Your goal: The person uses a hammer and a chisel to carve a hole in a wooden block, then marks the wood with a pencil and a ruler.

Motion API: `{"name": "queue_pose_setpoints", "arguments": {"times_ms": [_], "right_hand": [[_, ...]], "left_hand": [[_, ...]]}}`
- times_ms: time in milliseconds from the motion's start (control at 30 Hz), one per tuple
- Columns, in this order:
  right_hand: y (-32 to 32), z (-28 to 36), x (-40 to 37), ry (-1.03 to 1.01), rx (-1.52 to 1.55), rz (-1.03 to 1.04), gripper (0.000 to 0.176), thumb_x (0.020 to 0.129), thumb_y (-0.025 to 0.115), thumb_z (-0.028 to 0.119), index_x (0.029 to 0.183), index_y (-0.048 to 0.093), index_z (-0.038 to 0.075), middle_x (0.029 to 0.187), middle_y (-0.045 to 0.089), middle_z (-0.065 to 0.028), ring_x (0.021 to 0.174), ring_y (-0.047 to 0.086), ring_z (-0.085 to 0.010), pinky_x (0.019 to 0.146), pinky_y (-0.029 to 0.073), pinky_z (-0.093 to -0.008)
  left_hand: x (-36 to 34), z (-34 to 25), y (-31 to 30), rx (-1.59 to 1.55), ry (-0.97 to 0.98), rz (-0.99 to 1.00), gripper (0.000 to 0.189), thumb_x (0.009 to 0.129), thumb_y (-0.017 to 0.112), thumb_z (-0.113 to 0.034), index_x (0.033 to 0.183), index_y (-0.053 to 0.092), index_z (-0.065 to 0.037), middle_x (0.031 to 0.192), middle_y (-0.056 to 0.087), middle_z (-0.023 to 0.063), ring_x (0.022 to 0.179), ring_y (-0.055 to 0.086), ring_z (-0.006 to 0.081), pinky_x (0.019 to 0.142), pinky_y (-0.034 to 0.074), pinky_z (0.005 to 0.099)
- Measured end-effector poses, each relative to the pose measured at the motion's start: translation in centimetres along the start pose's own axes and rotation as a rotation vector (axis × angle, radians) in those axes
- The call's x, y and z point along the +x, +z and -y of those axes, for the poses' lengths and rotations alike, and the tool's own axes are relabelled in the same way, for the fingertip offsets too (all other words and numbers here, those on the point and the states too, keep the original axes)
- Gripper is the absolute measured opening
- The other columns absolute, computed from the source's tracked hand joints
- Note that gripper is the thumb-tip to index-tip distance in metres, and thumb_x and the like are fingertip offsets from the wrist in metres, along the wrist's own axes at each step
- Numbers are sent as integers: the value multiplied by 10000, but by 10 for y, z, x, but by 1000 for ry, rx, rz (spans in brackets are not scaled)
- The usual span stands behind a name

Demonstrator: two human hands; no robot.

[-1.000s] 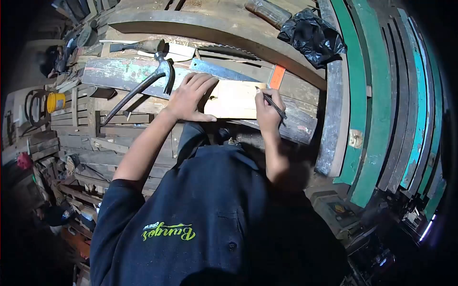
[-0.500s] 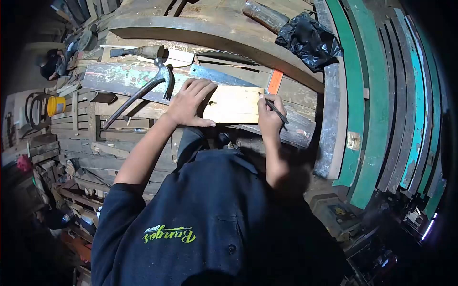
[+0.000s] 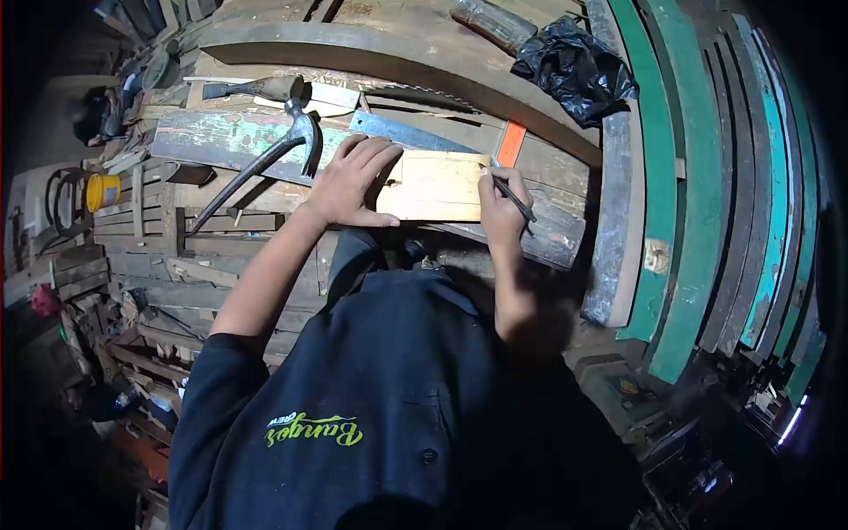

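Head | left hand (image 3: 350,185) spread on board (image 3: 437,187) | right hand (image 3: 502,210) pinching pencil (image 3: 517,201) | board glare dimmer than before

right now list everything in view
wood block: one, pale, centre
pencil-like tool: one, black, block's right end
hammer: one, dark, left of block
square: one, blue and orange, above block
chisel-like tool: one, brown, above hammer
bag: one, black, upper right
cylinder: one, greyish, beside bag
beam: one, brown, across top
boards: several, green and turquoise, right
bucket: one, yellow, left
clutter: uncounted, mixed, edges
left hand: one, bare, on block
right hand: one, bare, holding pencil-like tool
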State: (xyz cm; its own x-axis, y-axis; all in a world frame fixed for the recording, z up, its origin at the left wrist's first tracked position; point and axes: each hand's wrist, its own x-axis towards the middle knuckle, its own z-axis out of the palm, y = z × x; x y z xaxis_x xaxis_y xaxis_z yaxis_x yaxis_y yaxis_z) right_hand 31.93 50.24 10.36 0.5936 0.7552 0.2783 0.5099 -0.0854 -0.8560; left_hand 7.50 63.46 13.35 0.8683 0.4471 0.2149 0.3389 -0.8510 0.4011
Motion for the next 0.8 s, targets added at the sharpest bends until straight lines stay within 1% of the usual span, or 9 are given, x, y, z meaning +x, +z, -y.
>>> {"name": "queue_pose_setpoints", "arguments": {"times_ms": [233, 300, 333, 433, 500, 600, 733, 800], "right_hand": [[-2, 2, 0, -42, -14, 22, 110, 833, 698, 81, 856, 605, 28, 694, 620, -122, 610, 622, -262, 575, 474, -347], [0, -1, 1, -79, 28, 6, 108, 856, 700, 81, 860, 617, 11, 640, 569, -27, 574, 484, -68, 524, 397, -242], [0, -1, 1, -78, 28, 6, 108, 856, 700, 81, 860, 617, 11, 640, 569, -27, 574, 484, -68, 524, 397, -242], [0, -2, 0, -63, 26, 8, 109, 853, 701, 84, 859, 619, 12, 651, 578, -32, 575, 488, -72, 526, 404, -247], [-3, 0, 0, -47, -15, 44, 106, 837, 698, 82, 857, 606, 33, 680, 618, -116, 599, 630, -242, 561, 471, -336], [-6, 6, -1, -2, 4, 61, 105, 837, 697, 90, 861, 609, 38, 689, 625, -123, 605, 636, -257, 561, 476, -344], [-3, 1, 3, -25, -14, 61, 105, 836, 694, 90, 863, 609, 35, 696, 629, -126, 614, 641, -264, 570, 482, -350], [-1, -3, 3, -54, 8, 49, 116, 839, 702, 78, 848, 613, 3, 635, 583, -42, 579, 536, -83, 547, 439, -259]], "left_hand": [[0, 0, 0, -10, -8, 6, 1082, 594, 723, -709, 1374, 442, -15, 1324, 517, 199, 1257, 474, 379, 1096, 296, 523], [1, 0, 0, -13, 2, -3, 1079, 599, 717, -717, 1372, 443, -16, 1324, 516, 200, 1254, 475, 382, 1098, 293, 522], [0, 0, 0, -13, 1, -3, 1079, 599, 717, -717, 1372, 443, -16, 1324, 516, 200, 1254, 475, 382, 1098, 293, 522], [0, 1, 1, -11, 2, -3, 1074, 606, 714, -717, 1373, 442, -17, 1322, 515, 203, 1252, 477, 383, 1098, 293, 522], [0, 1, 1, -10, -1, -1, 1073, 607, 715, -713, 1376, 438, -17, 1325, 513, 204, 1255, 476, 382, 1099, 292, 522], [0, 0, 1, -1, -4, 2, 1071, 611, 713, -710, 1376, 437, -14, 1325, 513, 205, 1257, 475, 383, 1099, 292, 523], [0, 1, 1, -12, 1, 3, 1071, 614, 712, -708, 1377, 435, -10, 1325, 512, 208, 1256, 475, 385, 1097, 296, 523], [0, 0, 1, -23, -8, -2, 1052, 593, 752, -655, 1390, 429, -48, 1326, 506, 192, 1252, 467, 378, 1106, 303, 521]]}}
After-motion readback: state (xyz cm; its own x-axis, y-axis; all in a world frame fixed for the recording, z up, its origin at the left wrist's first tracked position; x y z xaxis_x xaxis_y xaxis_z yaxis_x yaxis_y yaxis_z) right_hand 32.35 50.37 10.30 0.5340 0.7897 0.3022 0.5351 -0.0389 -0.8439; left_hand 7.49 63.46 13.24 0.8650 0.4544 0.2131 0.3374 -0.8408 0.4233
